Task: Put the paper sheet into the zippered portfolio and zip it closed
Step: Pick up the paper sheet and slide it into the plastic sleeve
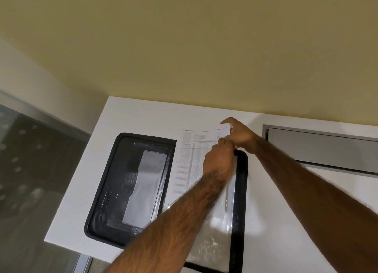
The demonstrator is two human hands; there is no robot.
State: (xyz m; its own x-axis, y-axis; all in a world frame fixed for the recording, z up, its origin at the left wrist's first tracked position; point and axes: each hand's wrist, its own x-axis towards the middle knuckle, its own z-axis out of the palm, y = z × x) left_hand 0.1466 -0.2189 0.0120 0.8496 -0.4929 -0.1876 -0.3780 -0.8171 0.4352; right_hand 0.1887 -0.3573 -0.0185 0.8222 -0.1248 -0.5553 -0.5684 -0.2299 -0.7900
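Both hands, left hand (pixel 219 162) and right hand (pixel 239 135), pinch the paper sheet (pixel 192 160) at its top corner over the open portfolio (pixel 241 191); best keep it flat, edges square inside the zipper.

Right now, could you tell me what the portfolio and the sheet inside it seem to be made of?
The zippered portfolio looks like black synthetic material, perhaps faux leather or nylon, with glossy clear plastic pockets: glare and wrinkles show on them. The paper sheet looks like thin matte white paper, printed with fine rows of text.
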